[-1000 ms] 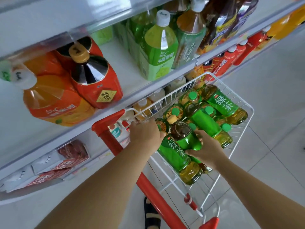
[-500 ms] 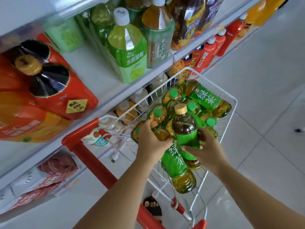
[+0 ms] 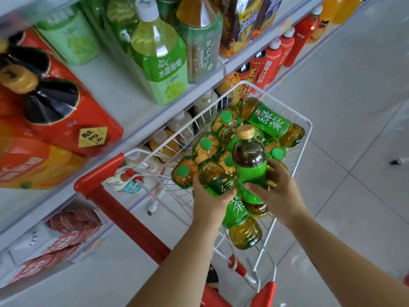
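Observation:
A white wire shopping cart (image 3: pixel 308 138) with red handles holds several green-labelled tea bottles with green caps. My right hand (image 3: pixel 274 191) grips a green tea bottle (image 3: pixel 250 165) with a tan cap, holding it upright above the pile. My left hand (image 3: pixel 209 199) grips a second green tea bottle (image 3: pixel 213 177) that leans to the left, its cap hidden among the others. Below my hands, another tea bottle (image 3: pixel 241 224) lies along the cart's near side.
A white shelf (image 3: pixel 124 100) on the left carries large green, brown and red drink bottles right beside the cart. Lower shelves hold smaller bottles and red packets. Grey tiled floor (image 3: pixel 354 107) stretches to the right. A sandalled foot (image 3: pixel 212 278) shows under the red handle (image 3: pixel 132 220).
My right hand has raised the tan-capped bottle upright out of the pile. My left hand has gone from the cart's rim onto a second bottle. The view has shifted toward the shelf.

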`<state>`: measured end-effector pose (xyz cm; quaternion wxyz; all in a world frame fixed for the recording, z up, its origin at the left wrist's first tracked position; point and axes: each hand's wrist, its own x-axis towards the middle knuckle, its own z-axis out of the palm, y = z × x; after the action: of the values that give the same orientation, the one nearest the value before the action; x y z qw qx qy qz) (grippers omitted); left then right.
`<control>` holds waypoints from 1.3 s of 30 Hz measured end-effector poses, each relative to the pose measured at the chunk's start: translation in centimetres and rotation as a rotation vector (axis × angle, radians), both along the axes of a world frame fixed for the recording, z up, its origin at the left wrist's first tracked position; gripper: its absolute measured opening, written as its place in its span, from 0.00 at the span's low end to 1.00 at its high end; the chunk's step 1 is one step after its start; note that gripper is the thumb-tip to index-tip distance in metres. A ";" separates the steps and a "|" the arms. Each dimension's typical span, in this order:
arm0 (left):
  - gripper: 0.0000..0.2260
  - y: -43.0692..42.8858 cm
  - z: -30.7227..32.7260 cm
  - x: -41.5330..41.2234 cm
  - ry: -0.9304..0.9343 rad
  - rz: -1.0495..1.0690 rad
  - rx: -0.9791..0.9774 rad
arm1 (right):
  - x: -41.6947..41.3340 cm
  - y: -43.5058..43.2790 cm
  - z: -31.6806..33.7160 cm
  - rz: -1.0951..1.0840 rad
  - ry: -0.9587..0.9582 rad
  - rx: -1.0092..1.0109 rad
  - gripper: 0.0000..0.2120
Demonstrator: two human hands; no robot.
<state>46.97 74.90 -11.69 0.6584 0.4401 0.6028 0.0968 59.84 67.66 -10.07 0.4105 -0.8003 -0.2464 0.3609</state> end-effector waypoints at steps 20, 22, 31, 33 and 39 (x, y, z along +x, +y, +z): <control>0.33 2.1 29.8 -23.8 -0.156 0.111 0.913 | -20.3 5.1 29.2 0.249 0.175 0.709 0.23; 0.31 2.2 32.4 -27.9 -0.137 0.156 0.982 | -23.9 6.3 31.8 0.313 0.174 0.761 0.24; 0.30 4.6 36.1 -42.7 0.079 0.357 1.187 | -38.3 13.1 35.5 0.567 -0.012 0.887 0.27; 0.30 5.7 35.9 -44.8 0.143 0.375 1.205 | -39.8 14.7 35.0 0.591 -0.056 0.873 0.29; 0.29 8.8 35.4 -46.6 0.111 0.425 1.207 | -41.8 18.7 32.9 0.547 -0.111 0.808 0.30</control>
<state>0.35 83.70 23.66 0.2291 0.6086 0.5497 0.5243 18.02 86.32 22.80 0.5646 -0.5009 -0.5894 0.2880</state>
